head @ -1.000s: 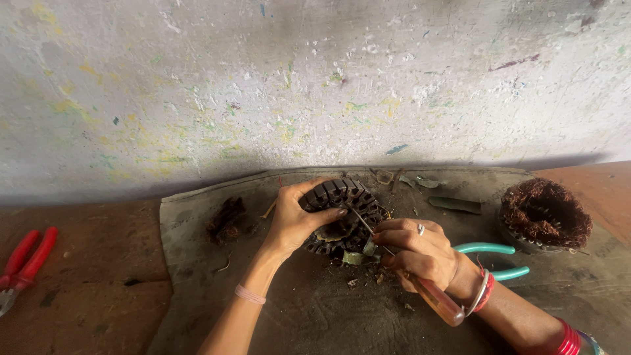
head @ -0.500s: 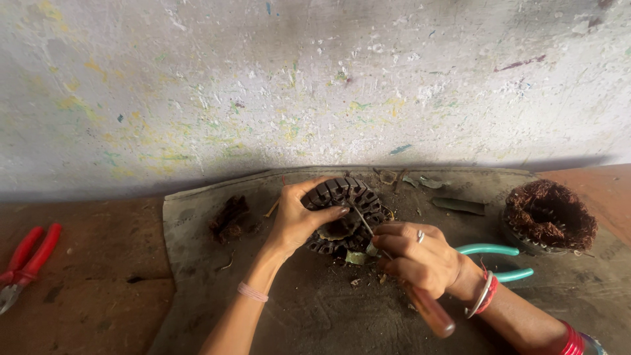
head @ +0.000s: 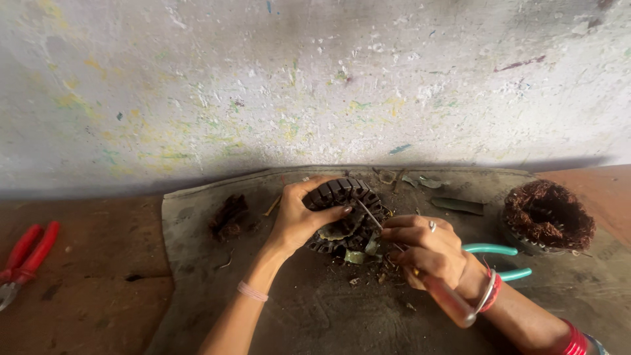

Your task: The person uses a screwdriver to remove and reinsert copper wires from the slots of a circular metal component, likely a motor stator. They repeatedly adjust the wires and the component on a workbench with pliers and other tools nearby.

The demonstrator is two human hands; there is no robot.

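My left hand (head: 299, 220) clamped the slotted motor core (head: 345, 213) on the grey mat (head: 197, 263), left of the wound coil (head: 549, 217). My right hand (head: 427, 250) gripped a screwdriver (head: 420, 276), tip in it. It seemed heavy, rigid, sharp-edged; outer rim best.

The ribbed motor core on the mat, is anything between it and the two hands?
Nothing visible. The left hand grips the motor core directly, and the right hand pokes a thin screwdriver into it.
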